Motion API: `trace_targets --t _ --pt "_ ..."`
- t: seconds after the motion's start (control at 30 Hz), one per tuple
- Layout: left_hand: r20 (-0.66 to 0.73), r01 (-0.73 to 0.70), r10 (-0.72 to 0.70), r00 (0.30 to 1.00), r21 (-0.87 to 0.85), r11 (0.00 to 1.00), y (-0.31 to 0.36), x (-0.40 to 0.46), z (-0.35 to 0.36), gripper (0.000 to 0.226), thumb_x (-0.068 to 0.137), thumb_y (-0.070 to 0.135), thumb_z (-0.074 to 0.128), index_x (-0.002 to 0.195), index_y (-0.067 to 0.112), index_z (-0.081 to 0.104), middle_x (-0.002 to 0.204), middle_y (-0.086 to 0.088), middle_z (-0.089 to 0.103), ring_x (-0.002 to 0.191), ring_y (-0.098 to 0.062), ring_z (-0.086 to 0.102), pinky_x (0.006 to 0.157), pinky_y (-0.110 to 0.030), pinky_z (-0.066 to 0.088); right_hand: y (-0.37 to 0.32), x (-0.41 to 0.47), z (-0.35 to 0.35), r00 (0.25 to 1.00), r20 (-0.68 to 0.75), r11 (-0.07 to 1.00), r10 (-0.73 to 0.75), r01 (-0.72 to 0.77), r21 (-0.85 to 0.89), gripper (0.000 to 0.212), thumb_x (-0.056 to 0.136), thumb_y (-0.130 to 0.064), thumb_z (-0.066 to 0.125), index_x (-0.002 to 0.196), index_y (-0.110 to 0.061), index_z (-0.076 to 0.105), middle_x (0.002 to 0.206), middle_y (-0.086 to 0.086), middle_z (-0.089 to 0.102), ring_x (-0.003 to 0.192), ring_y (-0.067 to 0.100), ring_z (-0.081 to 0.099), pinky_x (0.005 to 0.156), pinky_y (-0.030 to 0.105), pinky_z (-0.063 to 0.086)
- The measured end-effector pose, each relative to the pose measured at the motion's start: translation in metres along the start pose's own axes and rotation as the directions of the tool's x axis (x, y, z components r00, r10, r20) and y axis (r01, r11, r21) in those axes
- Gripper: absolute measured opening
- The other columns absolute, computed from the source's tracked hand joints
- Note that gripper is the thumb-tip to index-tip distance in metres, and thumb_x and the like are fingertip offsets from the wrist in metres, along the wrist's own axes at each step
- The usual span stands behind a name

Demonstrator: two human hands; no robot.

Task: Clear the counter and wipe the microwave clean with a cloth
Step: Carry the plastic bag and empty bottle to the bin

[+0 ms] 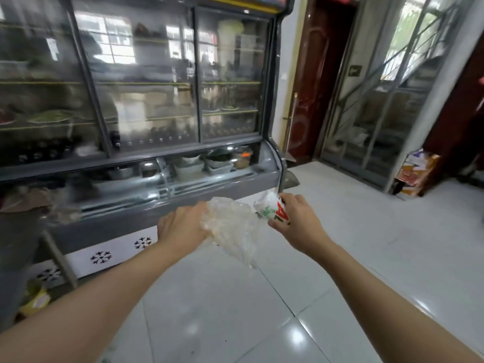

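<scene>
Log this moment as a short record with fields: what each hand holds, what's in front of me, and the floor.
left hand: left hand grips a crumpled clear plastic bag
right hand: right hand holds a white printed bag with green and red marks
in front: glass-door display fridge, dishes on its shelves
floor: pale glossy tile floor
far right: dark red door
microwave, cloth: not in view

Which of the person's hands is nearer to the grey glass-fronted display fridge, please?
Left. The left hand, gripping a crumpled clear plastic bag, sits just before the grey glass-fronted display fridge; the right hand, holding a white printed wrapper, is beyond its corner.
</scene>
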State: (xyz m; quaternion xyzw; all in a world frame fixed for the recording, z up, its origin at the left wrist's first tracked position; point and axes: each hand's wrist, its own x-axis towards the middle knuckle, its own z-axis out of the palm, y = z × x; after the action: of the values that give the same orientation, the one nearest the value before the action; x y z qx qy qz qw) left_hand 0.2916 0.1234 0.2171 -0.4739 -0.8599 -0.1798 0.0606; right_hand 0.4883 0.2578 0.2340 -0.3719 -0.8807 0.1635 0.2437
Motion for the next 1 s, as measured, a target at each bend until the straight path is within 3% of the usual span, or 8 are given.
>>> trace_targets --t 0.3,0.63,1.0 --pt "0.073 -0.129 0.131 0.989 -0.025 0.991 0.097 0.107 0.085 0.044 0.079 0.033 0.063 0.121 0.032 0.049 0.113 0.001 0.063 0.105 -0.027 0.059 0.071 -0.030 0.037 0.119 0.054 -0.023 0.981 -0.040 0.981 0.189 -0.190 -0.026 0.055 0.082 -0.035 0.067 0.129 -0.022 0.043 0.117 0.005 0.048 0.098 0.024 0.055 0.088 0.040 0.048" --pt "0.091 -0.245 0.253 0.963 -0.092 0.965 0.198 0.276 0.165 0.037 0.079 0.032 0.059 0.116 0.031 0.055 0.102 0.001 0.065 0.097 -0.027 0.061 0.070 -0.029 0.038 0.232 0.173 -0.055 0.951 -0.106 0.953 0.289 -0.296 -0.061 0.055 0.082 -0.034 0.067 0.130 -0.023 0.042 0.116 0.003 0.048 0.097 0.022 0.053 0.086 0.036 0.047" --pt "0.115 -0.339 0.340 0.933 -0.031 0.940 0.339 0.421 0.255 0.029 0.078 0.028 0.058 0.108 0.029 0.054 0.101 -0.001 0.066 0.097 -0.029 0.062 0.068 -0.029 0.038 0.387 0.288 -0.087 0.939 -0.150 0.949 0.310 -0.315 -0.012 0.052 0.081 -0.037 0.067 0.126 -0.024 0.045 0.113 0.001 0.049 0.094 0.019 0.054 0.083 0.034 0.049"
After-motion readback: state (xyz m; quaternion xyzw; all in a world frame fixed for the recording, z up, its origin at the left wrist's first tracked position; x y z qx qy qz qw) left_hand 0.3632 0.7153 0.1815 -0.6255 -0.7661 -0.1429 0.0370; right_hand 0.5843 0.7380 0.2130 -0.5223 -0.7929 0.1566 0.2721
